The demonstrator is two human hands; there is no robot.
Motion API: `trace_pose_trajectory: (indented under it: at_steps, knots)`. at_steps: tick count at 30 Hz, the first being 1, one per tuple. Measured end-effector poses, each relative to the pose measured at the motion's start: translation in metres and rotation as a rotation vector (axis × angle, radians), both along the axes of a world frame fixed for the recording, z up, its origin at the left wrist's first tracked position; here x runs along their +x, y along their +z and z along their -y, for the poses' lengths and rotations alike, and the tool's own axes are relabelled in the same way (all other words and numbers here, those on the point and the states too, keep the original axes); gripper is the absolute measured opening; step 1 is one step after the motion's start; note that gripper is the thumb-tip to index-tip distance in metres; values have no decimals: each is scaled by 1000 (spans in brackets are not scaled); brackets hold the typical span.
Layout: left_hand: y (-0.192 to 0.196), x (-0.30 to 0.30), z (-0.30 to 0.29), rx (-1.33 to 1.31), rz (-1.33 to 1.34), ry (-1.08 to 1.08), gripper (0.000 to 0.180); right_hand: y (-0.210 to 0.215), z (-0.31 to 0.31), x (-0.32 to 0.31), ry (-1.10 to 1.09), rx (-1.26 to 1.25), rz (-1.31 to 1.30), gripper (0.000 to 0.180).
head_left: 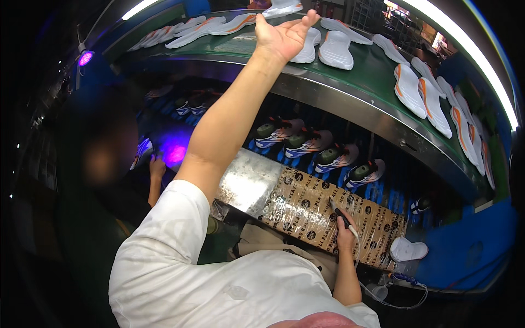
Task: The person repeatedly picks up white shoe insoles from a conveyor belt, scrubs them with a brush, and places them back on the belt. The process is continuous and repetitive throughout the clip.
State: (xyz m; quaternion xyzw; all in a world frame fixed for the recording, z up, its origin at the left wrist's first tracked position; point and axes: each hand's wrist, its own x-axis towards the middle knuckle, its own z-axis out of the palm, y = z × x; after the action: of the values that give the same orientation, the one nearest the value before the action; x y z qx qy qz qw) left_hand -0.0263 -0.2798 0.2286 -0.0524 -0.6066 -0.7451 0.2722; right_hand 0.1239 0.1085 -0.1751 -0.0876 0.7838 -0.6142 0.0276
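Note:
My left hand (284, 35) is raised over the upper green belt, palm up, fingers stretched and apart, with nothing visible in it. White shoe soles with orange trim lie around it: one sole (336, 50) to its right, another (235, 24) to its left, and one sole (282, 7) just beyond the fingers. Whether the hand touches any of them I cannot tell. Low at the right, my right hand (345, 235) is closed around a black pen-shaped corded tool (342, 218), its pale tip over the bench's taped brown covering (306, 210).
Shoe uppers on lasts (328, 156) stand in a row on the lower blue conveyor. A lone white sole (409, 250) lies at the bench's right end, near the tool's cord (396, 308). A person (104, 158) works at the left under a purple lamp (85, 58).

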Motion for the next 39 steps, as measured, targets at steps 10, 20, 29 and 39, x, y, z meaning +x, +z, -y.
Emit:
trace_pose_trajectory:
  at_steps: [10, 20, 29, 39]
  knots:
    - [-43, -51, 23, -1384, 637, 720, 72, -5, 0, -2, 32, -9, -45, 30]
    - [-25, -10, 120, -1435, 681, 653, 65, 7, 4, -2, 22, 38, -46, 32]
    - [-30, -28, 232, -1182, 592, 892, 99, 4, -2, -4, 56, 103, 41, 32]
    - [-54, -65, 363, -1437, 842, 834, 92, 1, 1, -2, 18, 103, -71, 30]
